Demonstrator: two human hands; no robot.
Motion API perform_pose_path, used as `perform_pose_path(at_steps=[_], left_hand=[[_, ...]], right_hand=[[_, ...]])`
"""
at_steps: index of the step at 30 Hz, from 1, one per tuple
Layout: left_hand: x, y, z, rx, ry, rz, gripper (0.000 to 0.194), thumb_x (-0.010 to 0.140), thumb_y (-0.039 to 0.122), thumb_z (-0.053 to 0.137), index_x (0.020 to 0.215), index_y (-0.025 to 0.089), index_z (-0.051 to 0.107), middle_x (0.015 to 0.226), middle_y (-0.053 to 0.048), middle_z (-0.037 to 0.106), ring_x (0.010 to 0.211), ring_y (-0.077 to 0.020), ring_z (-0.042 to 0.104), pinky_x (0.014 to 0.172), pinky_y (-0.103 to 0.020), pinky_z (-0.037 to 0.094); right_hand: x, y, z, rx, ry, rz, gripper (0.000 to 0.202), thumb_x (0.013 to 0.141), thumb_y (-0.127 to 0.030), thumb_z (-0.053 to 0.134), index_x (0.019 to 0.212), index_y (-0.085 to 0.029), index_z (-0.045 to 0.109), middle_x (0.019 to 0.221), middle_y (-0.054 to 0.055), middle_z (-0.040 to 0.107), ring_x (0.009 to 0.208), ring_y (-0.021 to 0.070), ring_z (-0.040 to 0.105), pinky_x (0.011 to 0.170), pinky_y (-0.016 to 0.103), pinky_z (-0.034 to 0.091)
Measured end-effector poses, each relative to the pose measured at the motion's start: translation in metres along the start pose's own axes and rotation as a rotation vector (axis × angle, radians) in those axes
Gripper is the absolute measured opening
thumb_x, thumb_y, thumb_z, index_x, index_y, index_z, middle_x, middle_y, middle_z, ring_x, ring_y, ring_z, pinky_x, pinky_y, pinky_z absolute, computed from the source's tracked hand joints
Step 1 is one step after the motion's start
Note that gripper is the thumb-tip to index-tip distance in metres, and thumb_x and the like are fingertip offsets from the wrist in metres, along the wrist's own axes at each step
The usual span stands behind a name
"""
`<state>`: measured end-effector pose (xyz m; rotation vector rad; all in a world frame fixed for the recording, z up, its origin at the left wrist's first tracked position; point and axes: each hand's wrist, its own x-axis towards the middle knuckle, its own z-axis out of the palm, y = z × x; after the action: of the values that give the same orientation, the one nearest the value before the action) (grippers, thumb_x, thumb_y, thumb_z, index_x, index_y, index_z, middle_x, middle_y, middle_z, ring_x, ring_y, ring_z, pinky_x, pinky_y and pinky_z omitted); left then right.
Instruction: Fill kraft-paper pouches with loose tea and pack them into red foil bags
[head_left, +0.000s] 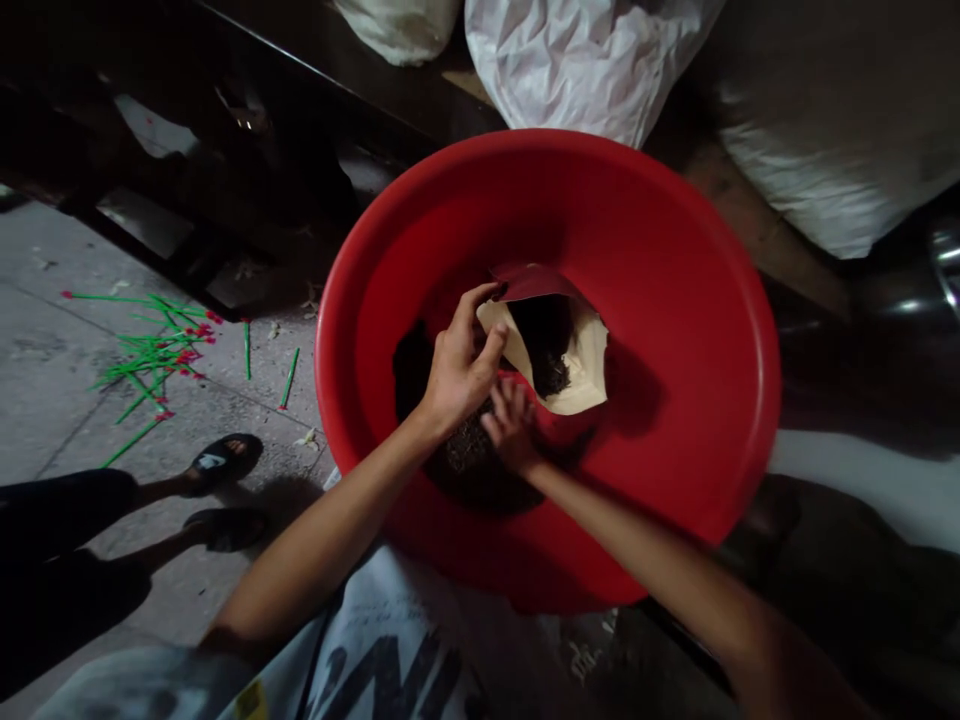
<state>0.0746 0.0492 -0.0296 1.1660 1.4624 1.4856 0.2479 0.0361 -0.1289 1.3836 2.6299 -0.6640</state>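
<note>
At your far left the grey concrete floor (67,400) carries a scatter of thin green sticks with red tips (154,350), and nearer you a pair of feet in dark sandals (221,490) stands on it, belonging to another person whose dark trouser legs fill the lower left corner. Behind them a low dark frame of shelving (225,180) runs back into shadow. In front of you the wide round red plastic basin (675,300) sits over a printed white sack (390,660) spread below it. Your left hand (457,365) reaches into the basin and pinches the rim of a cream paper pouch with a red outer face (574,370), holding its mouth open; the pouch lies tilted near the basin's middle with dark granules showing inside. Just beside it your right hand (510,425) is cupped, fingers curled down into the heap of dark loose granules (465,460) on the basin floor, touching it. Beyond the basin, crumpled white plastic sacks (585,60) lean at the top, and another pale sack (825,150) lies to the right, well apart.
</note>
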Motion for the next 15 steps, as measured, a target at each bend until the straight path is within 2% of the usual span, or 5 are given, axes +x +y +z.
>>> perform_pose_path(at_steps=[2,4,7,11,15], left_hand=[[0.000,-0.002,-0.002,0.042,0.006,0.039,0.059,0.100,0.059,0.056,0.148,0.025,0.049,0.083,-0.003,0.057,0.064,-0.0141,0.051,0.057,-0.024,0.044],[0.001,-0.003,-0.003,0.066,0.017,0.071,0.065,0.098,0.062,0.058,0.151,0.025,0.047,0.084,-0.003,0.057,0.067,-0.0148,0.051,0.062,-0.026,0.045],[0.004,-0.002,-0.003,0.078,0.025,0.095,0.065,0.098,0.062,0.059,0.151,0.025,0.051,0.080,-0.002,0.054,0.069,-0.0153,0.051,0.065,-0.026,0.045],[0.005,0.000,-0.002,0.117,0.030,0.087,0.057,0.100,0.049,0.060,0.149,0.021,0.055,0.070,0.003,0.046,0.058,-0.0106,0.040,0.055,-0.021,0.036],[0.002,0.001,-0.005,0.143,-0.011,0.079,0.058,0.099,0.034,0.058,0.153,0.014,0.050,0.064,0.006,0.040,0.052,-0.0089,0.033,0.049,-0.020,0.028]], right_hand=[[0.002,-0.018,0.026,0.113,-0.018,-0.003,0.059,0.105,-0.039,0.039,0.162,-0.023,0.040,0.171,0.012,0.032,0.159,0.0317,0.027,0.128,0.056,0.027],[0.000,-0.023,0.030,0.221,-0.090,-0.049,0.065,0.100,-0.051,0.054,0.160,-0.027,0.044,0.174,0.009,0.024,0.161,0.0338,0.022,0.130,0.056,0.019],[-0.010,-0.020,0.018,0.327,-0.239,-0.092,0.090,0.080,-0.066,0.077,0.157,-0.031,0.047,0.174,0.010,0.020,0.156,0.0416,0.029,0.124,0.058,0.034],[-0.033,-0.022,0.005,0.370,-0.193,-0.070,0.074,0.077,-0.048,0.083,0.144,-0.029,0.062,0.152,0.014,0.048,0.126,0.0302,0.063,0.107,0.045,0.053],[-0.055,-0.031,-0.020,0.356,-0.093,-0.123,0.057,0.069,-0.032,0.084,0.125,-0.028,0.074,0.126,0.010,0.066,0.109,0.0263,0.068,0.103,0.041,0.056]])
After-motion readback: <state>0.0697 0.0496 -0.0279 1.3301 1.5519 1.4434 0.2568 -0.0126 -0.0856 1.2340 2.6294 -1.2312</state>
